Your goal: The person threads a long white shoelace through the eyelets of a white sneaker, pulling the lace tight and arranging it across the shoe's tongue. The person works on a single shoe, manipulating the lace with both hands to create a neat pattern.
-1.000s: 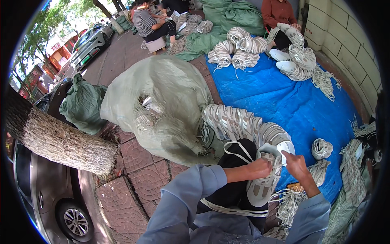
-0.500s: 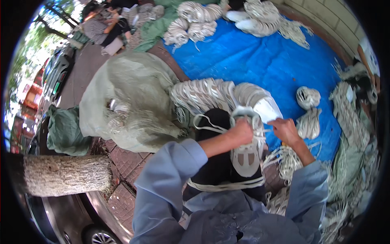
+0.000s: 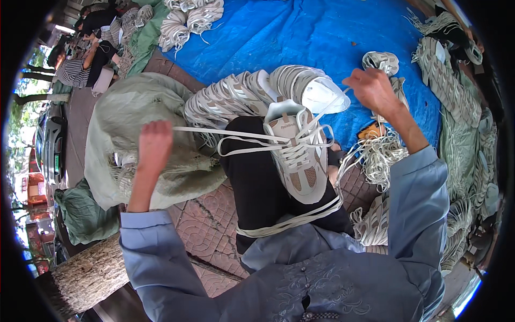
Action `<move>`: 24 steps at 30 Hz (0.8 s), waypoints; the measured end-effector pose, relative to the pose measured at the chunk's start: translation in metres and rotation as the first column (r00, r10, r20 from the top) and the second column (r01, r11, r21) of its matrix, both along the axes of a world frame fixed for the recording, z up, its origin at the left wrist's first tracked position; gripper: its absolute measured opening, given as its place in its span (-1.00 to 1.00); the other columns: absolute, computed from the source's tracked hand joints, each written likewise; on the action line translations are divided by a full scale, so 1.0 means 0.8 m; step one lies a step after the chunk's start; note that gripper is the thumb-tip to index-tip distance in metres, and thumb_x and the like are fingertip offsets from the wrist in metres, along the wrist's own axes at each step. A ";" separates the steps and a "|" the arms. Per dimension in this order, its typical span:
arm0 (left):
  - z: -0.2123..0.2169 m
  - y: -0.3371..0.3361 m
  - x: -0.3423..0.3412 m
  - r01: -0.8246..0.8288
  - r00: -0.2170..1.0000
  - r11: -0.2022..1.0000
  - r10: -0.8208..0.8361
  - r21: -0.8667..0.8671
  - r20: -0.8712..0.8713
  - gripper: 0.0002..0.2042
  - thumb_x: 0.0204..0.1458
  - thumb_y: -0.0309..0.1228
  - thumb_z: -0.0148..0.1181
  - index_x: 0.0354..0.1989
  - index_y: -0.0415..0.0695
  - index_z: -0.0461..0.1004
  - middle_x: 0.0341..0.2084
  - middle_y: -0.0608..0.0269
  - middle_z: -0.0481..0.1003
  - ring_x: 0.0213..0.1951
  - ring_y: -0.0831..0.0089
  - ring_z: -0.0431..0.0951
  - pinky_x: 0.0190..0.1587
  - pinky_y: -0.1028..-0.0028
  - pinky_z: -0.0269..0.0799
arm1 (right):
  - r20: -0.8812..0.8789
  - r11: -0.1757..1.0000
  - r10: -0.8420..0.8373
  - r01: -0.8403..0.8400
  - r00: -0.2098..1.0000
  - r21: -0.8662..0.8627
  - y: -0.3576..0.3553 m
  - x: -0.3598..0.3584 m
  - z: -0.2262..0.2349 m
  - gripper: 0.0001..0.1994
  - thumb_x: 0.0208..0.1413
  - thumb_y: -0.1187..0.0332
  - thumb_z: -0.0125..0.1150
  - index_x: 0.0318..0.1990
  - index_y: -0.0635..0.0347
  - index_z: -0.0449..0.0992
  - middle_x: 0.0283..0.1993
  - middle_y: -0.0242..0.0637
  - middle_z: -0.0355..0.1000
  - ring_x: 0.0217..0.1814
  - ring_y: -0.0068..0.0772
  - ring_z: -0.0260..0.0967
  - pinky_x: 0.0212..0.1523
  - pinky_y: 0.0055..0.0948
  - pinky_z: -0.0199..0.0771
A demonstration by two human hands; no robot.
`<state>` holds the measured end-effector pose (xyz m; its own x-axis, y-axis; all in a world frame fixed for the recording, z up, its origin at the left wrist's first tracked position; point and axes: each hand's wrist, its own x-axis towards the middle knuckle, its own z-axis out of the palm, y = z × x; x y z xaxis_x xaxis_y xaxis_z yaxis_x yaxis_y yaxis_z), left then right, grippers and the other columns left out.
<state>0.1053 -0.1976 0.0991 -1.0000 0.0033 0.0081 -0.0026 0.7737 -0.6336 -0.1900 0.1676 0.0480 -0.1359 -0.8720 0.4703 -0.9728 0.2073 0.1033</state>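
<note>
A white and beige sneaker (image 3: 298, 153) rests on my lap, over black trousers, toe toward me. White laces (image 3: 225, 132) run out from its eyelets to both sides. My left hand (image 3: 154, 145) is closed on the left lace end, pulled out taut to the left. My right hand (image 3: 374, 88) grips the right lace end, raised up and to the right. A row of matching sneakers (image 3: 236, 94) lies just beyond the shoe.
A blue tarp (image 3: 300, 37) covers the ground ahead, with more sneaker piles (image 3: 188, 19) at its far edge. A large green sack (image 3: 129, 115) sits at my left. Loose laces (image 3: 375, 158) lie at my right. People (image 3: 88, 61) sit far left; a tree trunk (image 3: 88, 273) stands near.
Both hands have moved apart from the shoe, drawing the lace ends out taut to left and right. The view has tilted down, closer over the shoe.
</note>
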 end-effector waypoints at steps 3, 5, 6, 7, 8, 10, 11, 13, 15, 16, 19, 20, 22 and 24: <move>0.031 -0.065 0.055 -0.186 0.981 0.978 0.179 -0.090 -0.072 -0.92 -0.27 -0.55 -0.01 -0.53 -0.17 0.29 -0.57 0.15 0.35 -0.45 0.30 0.41 -0.36 0.38 0.33 | -0.015 0.998 -0.067 0.067 0.998 -0.010 0.020 -0.038 0.015 -0.84 -0.32 0.53 0.06 -0.49 0.09 0.47 -0.55 -0.35 0.33 -0.56 -0.31 0.34 -0.52 -0.39 0.35; 0.050 -0.102 0.093 -0.276 0.957 0.955 0.262 -0.105 -0.127 -0.93 -0.25 -0.57 -0.02 -0.52 -0.19 0.28 -0.57 0.13 0.35 -0.45 0.27 0.42 -0.39 0.37 0.35 | -0.036 0.993 -0.117 0.117 0.992 -0.015 0.030 -0.056 0.028 -0.84 -0.30 0.54 0.07 -0.48 0.08 0.48 -0.52 -0.35 0.35 -0.53 -0.30 0.35 -0.50 -0.40 0.37; 0.059 -0.118 0.113 -0.304 0.947 0.946 0.287 -0.111 -0.146 -0.93 -0.24 -0.58 -0.02 -0.52 -0.20 0.28 -0.57 0.12 0.35 -0.45 0.26 0.42 -0.40 0.37 0.36 | -0.016 0.991 -0.135 0.135 0.991 -0.027 0.034 -0.060 0.034 -0.84 -0.29 0.54 0.08 -0.47 0.09 0.48 -0.52 -0.35 0.35 -0.52 -0.31 0.35 -0.49 -0.41 0.37; 0.063 -0.132 0.132 -0.347 0.930 0.930 0.324 -0.121 -0.173 -0.93 -0.23 -0.57 -0.02 -0.51 -0.21 0.28 -0.57 0.11 0.35 -0.45 0.24 0.42 -0.40 0.35 0.37 | 0.004 0.988 -0.152 0.152 0.988 -0.041 0.037 -0.064 0.040 -0.84 -0.29 0.54 0.09 -0.47 0.09 0.48 -0.52 -0.35 0.36 -0.51 -0.31 0.36 -0.48 -0.41 0.38; 0.067 -0.145 0.150 -0.396 0.912 0.910 0.375 -0.123 -0.165 -0.91 -0.23 -0.57 -0.02 -0.49 -0.21 0.28 -0.57 0.11 0.35 -0.45 0.23 0.43 -0.39 0.34 0.37 | 0.027 0.982 -0.179 0.180 0.983 -0.059 0.039 -0.064 0.046 -0.84 -0.28 0.54 0.10 -0.46 0.09 0.48 -0.51 -0.36 0.36 -0.50 -0.32 0.36 -0.47 -0.42 0.38; 0.075 -0.167 0.189 -0.499 0.864 0.854 0.475 -0.151 -0.167 -0.91 -0.20 -0.57 -0.05 -0.45 -0.20 0.29 -0.55 0.10 0.36 -0.45 0.20 0.44 -0.43 0.32 0.39 | 0.017 0.987 -0.142 0.143 0.990 -0.068 0.039 -0.062 0.056 -0.85 -0.27 0.53 0.11 -0.45 0.08 0.49 -0.50 -0.36 0.37 -0.49 -0.31 0.36 -0.47 -0.42 0.39; 0.078 -0.176 0.207 -0.542 0.838 0.825 0.516 -0.160 -0.174 -0.90 -0.18 -0.57 -0.06 -0.44 -0.21 0.29 -0.54 0.09 0.36 -0.45 0.19 0.45 -0.45 0.31 0.39 | 0.013 0.988 -0.131 0.132 0.991 -0.075 0.037 -0.059 0.060 -0.84 -0.27 0.53 0.12 -0.45 0.08 0.49 -0.49 -0.36 0.37 -0.49 -0.31 0.36 -0.47 -0.42 0.39; 0.090 -0.189 0.243 -0.594 0.800 0.791 0.559 -0.150 -0.220 -0.90 -0.16 -0.55 -0.07 -0.41 -0.22 0.30 -0.52 0.07 0.38 -0.43 0.18 0.46 -0.45 0.30 0.40 | -0.037 0.993 -0.109 0.108 0.993 -0.039 0.032 -0.055 0.066 -0.84 -0.27 0.53 0.13 -0.44 0.09 0.49 -0.47 -0.36 0.37 -0.49 -0.32 0.36 -0.47 -0.42 0.39; 0.100 -0.192 0.276 -0.626 0.773 0.766 0.586 -0.146 -0.244 -0.88 -0.15 -0.54 -0.06 -0.39 -0.23 0.32 -0.51 0.06 0.39 -0.41 0.17 0.46 -0.45 0.29 0.40 | -0.052 0.994 -0.103 0.102 0.993 -0.025 0.026 -0.052 0.071 -0.83 -0.27 0.53 0.14 -0.43 0.09 0.49 -0.46 -0.36 0.37 -0.48 -0.32 0.36 -0.47 -0.43 0.39; 0.104 -0.190 0.291 -0.622 0.776 0.770 0.580 -0.144 -0.248 -0.88 -0.15 -0.54 -0.05 -0.38 -0.23 0.32 -0.51 0.06 0.39 -0.41 0.17 0.46 -0.46 0.29 0.40 | -0.044 0.994 -0.109 0.107 0.993 -0.028 0.023 -0.052 0.072 -0.83 -0.27 0.53 0.14 -0.42 0.09 0.49 -0.46 -0.36 0.37 -0.48 -0.32 0.36 -0.47 -0.43 0.39; 0.098 -0.179 0.319 -0.629 0.770 0.764 0.591 -0.139 -0.241 -0.91 -0.13 -0.52 -0.04 -0.42 -0.22 0.31 -0.51 0.06 0.39 -0.41 0.18 0.46 -0.47 0.28 0.40 | -0.038 0.994 -0.099 0.097 0.994 -0.054 0.018 -0.050 0.075 -0.82 -0.28 0.53 0.14 -0.42 0.09 0.49 -0.46 -0.36 0.37 -0.48 -0.31 0.36 -0.46 -0.42 0.39; 0.089 -0.172 0.323 -0.646 0.758 0.752 0.613 -0.129 -0.223 -0.92 -0.13 -0.51 -0.04 -0.44 -0.22 0.30 -0.51 0.06 0.39 -0.41 0.18 0.46 -0.47 0.28 0.40 | -0.041 0.995 -0.092 0.090 0.995 -0.054 0.018 -0.049 0.076 -0.82 -0.28 0.53 0.14 -0.42 0.09 0.49 -0.47 -0.36 0.36 -0.48 -0.31 0.36 -0.46 -0.42 0.39; 0.067 -0.157 0.321 -0.638 0.764 0.764 0.612 -0.098 -0.205 -0.96 -0.13 -0.52 -0.04 -0.50 -0.20 0.28 -0.55 0.07 0.38 -0.43 0.17 0.46 -0.48 0.29 0.40 | -0.081 0.994 -0.108 0.107 0.991 -0.025 0.022 -0.047 0.077 -0.83 -0.28 0.54 0.13 -0.43 0.10 0.49 -0.47 -0.36 0.37 -0.48 -0.29 0.36 -0.47 -0.41 0.39; 0.045 -0.139 0.307 -0.677 0.731 0.734 0.664 -0.049 -0.157 -0.97 -0.14 -0.53 -0.05 -0.51 -0.20 0.28 -0.56 0.05 0.39 -0.44 0.16 0.46 -0.49 0.29 0.39 | -0.086 0.992 -0.124 0.124 0.988 -0.009 0.027 -0.045 0.077 -0.83 -0.28 0.54 0.12 -0.44 0.10 0.49 -0.46 -0.36 0.37 -0.47 -0.29 0.36 -0.46 -0.40 0.39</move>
<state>0.3510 -0.3090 0.1349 -0.7328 -0.6602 0.1647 -0.5780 0.4763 -0.6627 -0.2260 0.1893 0.1097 -0.2018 -0.8489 0.4885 -0.9269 0.3267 0.1847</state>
